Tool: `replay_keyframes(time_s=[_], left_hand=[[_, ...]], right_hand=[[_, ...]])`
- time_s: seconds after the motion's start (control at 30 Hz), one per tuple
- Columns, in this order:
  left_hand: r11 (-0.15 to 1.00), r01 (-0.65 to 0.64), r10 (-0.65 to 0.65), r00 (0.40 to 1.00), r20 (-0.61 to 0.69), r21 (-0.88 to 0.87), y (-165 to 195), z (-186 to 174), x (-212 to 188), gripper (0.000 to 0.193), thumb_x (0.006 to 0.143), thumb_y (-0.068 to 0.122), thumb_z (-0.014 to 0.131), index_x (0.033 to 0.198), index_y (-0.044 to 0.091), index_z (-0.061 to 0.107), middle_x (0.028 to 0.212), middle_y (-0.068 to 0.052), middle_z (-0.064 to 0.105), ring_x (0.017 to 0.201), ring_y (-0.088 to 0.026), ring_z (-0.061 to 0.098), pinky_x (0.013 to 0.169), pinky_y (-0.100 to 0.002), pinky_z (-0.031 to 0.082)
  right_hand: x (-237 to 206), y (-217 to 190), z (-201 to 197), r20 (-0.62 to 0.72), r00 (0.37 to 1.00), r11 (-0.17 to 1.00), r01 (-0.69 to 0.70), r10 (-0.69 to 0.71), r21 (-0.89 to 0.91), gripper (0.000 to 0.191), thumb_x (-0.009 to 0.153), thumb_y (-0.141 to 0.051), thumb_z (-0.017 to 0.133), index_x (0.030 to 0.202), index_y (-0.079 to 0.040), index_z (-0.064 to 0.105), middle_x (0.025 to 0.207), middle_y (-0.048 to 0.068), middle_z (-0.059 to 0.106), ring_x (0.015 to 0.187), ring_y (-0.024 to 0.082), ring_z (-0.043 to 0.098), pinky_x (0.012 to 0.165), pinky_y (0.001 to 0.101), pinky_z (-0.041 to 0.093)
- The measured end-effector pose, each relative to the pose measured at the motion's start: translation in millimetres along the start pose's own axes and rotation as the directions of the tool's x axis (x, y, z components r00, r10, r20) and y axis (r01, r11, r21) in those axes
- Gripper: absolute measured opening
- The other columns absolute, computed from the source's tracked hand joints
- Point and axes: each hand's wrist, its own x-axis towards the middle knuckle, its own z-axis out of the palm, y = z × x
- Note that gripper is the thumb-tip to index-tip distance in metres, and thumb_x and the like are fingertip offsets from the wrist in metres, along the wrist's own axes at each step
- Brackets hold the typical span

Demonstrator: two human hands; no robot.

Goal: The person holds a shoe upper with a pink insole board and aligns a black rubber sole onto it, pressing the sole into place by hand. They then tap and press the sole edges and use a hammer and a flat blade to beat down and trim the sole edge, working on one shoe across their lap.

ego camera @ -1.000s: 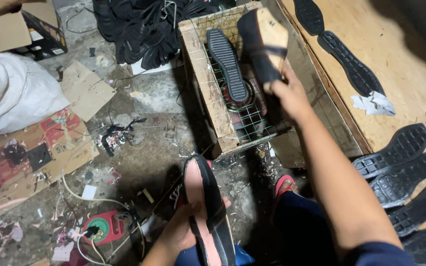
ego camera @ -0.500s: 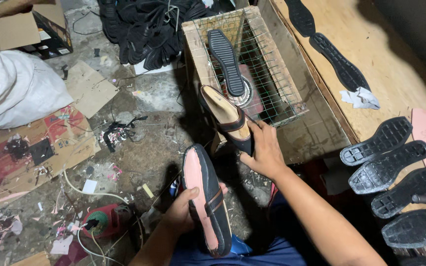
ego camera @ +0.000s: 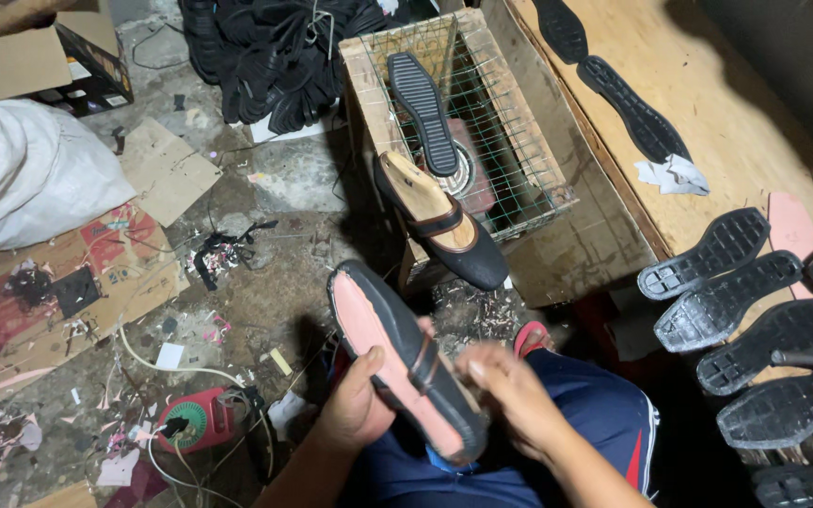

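Gripping shoe sole-up over lap: left hand clasping its side, right hand closing on heel. Next: pressing sole edge, judging by grip.

black shoe tilted, pink insole side up

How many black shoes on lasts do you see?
2. One black shoe with pink insole is held in both hands over the lap; one black strapped shoe on a wooden last leans against the wire crate.
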Motion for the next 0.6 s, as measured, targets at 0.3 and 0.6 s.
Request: replay_keyframes(time_s=[0.3,0.6], left_hand=[[0.944,0.024,-0.030,0.999,0.014,0.330,21.2,21.1,44.0,0.064,0.098,0.020,0.066,0.153,0.001,0.039,0.153,-0.009,0.051,0.141,-0.018,0.049,0.121,-0.037,0.035],[-0.380,0.229,0.331,0.938,-0.099,0.896,14.8,-45.3,26.0,0.047,0.080,0.036,0.076,0.116,0.006,0.068,0.121,-0.016,0.069,0.115,-0.037,0.061,0.100,-0.045,0.045]], right_hand=[[-32.4,-4.0,17.8,0.335,0.938,0.936,-0.035,-0.090,0.350,0.083,0.082,-0.032,0.083,0.147,0.003,0.045,0.137,0.017,0.058,0.122,0.028,0.063,0.099,0.0429,0.051],[43.2,-72.8,-29.6,-0.106,0.927,0.933,0.352,-0.359,-0.076,0.076,0.079,-0.019,0.069,0.149,-0.001,0.047,0.142,0.009,0.060,0.129,0.019,0.057,0.110,0.0330,0.041]])
